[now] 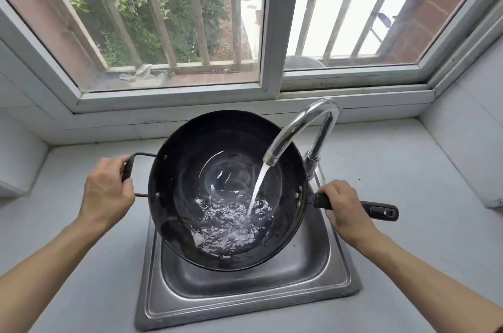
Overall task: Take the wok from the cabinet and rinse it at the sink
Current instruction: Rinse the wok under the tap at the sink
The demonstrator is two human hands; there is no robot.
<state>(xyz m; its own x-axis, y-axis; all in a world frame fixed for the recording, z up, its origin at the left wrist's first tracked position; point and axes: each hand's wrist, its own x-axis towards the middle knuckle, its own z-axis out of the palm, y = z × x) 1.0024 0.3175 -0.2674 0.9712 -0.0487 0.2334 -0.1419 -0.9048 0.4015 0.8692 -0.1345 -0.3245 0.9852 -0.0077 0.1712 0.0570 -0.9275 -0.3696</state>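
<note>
A black wok point(190, 158) hangs over the steel sink point(313, 275), tilted toward me. My left hand point(106, 191) grips its wire loop handle on the left side. My right hand point(344, 210) grips the long black handle point(381, 211) on the right. Water runs from the chrome faucet point(302, 126) into the wok and pools, bubbling, in its near side point(231, 221).
A grey countertop point(408, 183) surrounds the sink on both sides. Behind it stands a white-framed window point(272, 33) with bars outside. Tiled walls close in at the far left point(19, 156) and far right point(468, 142).
</note>
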